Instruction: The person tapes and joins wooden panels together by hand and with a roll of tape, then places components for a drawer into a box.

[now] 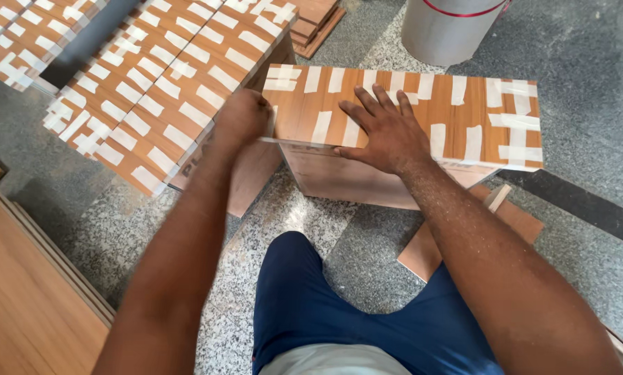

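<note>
The right hand lies flat, fingers spread wide, on the near edge of a wood-laminate panel striped with strips of white tape. The panel tops a plywood box standing on the granite floor in front of the person's knee. The left hand is curled at the panel's left near corner, fingers closed around something thin; what it is cannot be told. To the left lie more taped panels; far right stands a grey cylinder.
</note>
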